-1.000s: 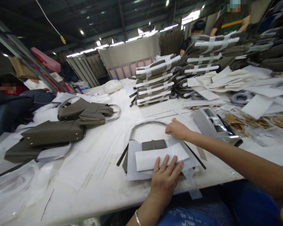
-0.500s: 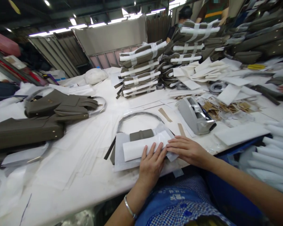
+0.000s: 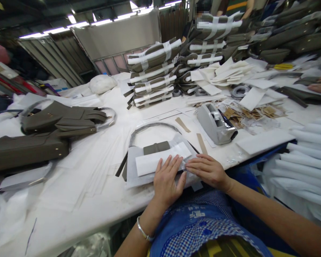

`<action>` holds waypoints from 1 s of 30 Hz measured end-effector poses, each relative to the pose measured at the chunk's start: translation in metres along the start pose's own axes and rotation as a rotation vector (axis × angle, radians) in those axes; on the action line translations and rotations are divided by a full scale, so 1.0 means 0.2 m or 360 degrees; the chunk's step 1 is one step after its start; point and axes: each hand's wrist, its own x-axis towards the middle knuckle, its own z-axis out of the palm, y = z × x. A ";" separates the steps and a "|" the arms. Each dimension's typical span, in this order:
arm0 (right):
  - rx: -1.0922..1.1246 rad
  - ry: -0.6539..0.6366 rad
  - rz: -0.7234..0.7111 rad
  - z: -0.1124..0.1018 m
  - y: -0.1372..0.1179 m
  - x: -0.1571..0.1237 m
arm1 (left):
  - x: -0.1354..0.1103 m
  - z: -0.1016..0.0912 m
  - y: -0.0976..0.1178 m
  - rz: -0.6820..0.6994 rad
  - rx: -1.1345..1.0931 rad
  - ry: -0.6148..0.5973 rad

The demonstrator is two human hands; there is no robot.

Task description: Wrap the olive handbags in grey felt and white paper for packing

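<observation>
A small olive handbag lies flat near the table's front edge, wrapped in white sheets, its covered handle arching away from me. A folded white paper strip lies across it. My left hand rests flat on the strip's near edge, fingers stretched out. My right hand lies flat on the wrapping at the bag's right corner, fingers extended and touching the left hand's fingertips.
A grey tape dispenser stands right of the bag, with tan tape strips stuck to the table. Unwrapped olive bags lie at left. Stacks of wrapped bags rise behind. White rolled sheets lie at right. Another person's hand shows far right.
My right hand came back from beyond the bag's handle to the bag's near right corner beside my left hand. The view shifted down and right.
</observation>
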 end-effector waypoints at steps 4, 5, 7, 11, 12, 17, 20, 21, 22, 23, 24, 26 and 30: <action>-0.0004 0.0044 0.0022 0.01 -0.03 -0.02 | 0.01 0.03 0.01 -0.0076 0.0018 0.0098; -0.0004 0.0060 0.0026 0.01 -0.04 -0.02 | 0.01 0.04 0.00 -0.0072 0.0039 0.0119; 0.0002 0.0082 0.0036 0.03 -0.04 -0.03 | 0.01 0.07 0.00 -0.0046 0.0087 0.0146; 0.0029 0.0110 0.0045 0.05 -0.04 -0.05 | 0.01 0.09 -0.01 0.0000 0.0168 0.0182; 0.0042 0.0107 0.0043 0.05 -0.04 -0.05 | 0.01 0.09 -0.02 0.0013 0.0188 0.0199; 0.0058 0.0028 0.0100 -0.04 -0.07 -0.17 | 0.01 0.11 -0.03 0.0096 0.0275 0.0330; -0.0031 -0.0120 0.0186 -0.08 -0.10 -0.28 | 0.02 0.12 -0.04 0.0137 0.0295 0.0380; -0.0050 -0.0186 0.0185 -0.08 -0.10 -0.31 | 0.02 0.13 -0.04 0.0145 0.0299 0.0387; -0.0063 -0.0252 0.0175 -0.07 -0.11 -0.33 | 0.02 0.13 -0.04 0.0154 0.0304 0.0393; -0.0070 -0.0307 0.0159 -0.05 -0.12 -0.35 | 0.01 0.13 -0.04 0.0165 0.0310 0.0400; -0.0071 -0.0340 0.0143 -0.03 -0.12 -0.36 | 0.01 0.13 -0.04 0.0177 0.0319 0.0405; -0.0064 -0.0325 0.0126 0.01 -0.12 -0.35 | 0.01 0.13 -0.05 0.0194 0.0339 0.0399; 0.0017 -0.0202 0.0115 0.06 -0.11 -0.32 | 0.00 0.14 -0.05 0.0211 0.0382 0.0409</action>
